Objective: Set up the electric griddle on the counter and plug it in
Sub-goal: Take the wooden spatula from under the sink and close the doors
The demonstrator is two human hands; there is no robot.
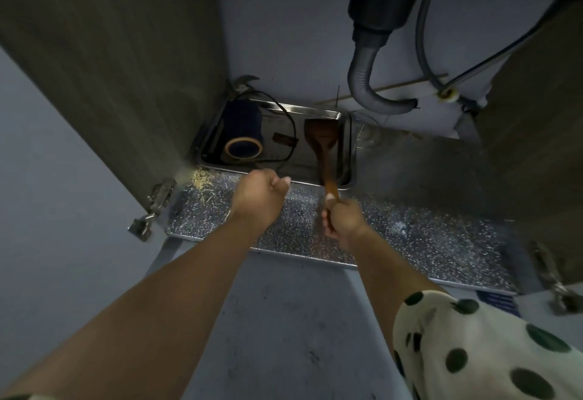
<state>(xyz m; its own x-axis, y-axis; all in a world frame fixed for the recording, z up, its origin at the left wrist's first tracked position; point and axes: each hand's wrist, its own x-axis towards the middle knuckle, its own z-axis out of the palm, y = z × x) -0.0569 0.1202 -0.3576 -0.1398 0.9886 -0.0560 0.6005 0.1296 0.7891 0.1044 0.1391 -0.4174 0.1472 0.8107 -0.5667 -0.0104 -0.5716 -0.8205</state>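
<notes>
The electric griddle [342,147], a shiny rectangular metal pan, sits on the floor of an open under-sink cabinet at the back left. Inside it lie a black power cord [288,122], a dark blue cylinder with a tan rim [243,137] and a wooden spatula [321,144]. My right hand [344,219] is shut on the spatula's handle, just in front of the griddle. My left hand [260,199] is closed in a fist at the griddle's near rim; whether it grips the rim or the cord is hidden.
A grey corrugated drain hose [366,84] and thin supply lines [441,62] hang from the sink above right. Open cabinet doors stand at left [104,68] and right [536,147], with metal hinges. A speckled liner [410,229] covers the cabinet floor; straw-like debris [202,178] lies at its left.
</notes>
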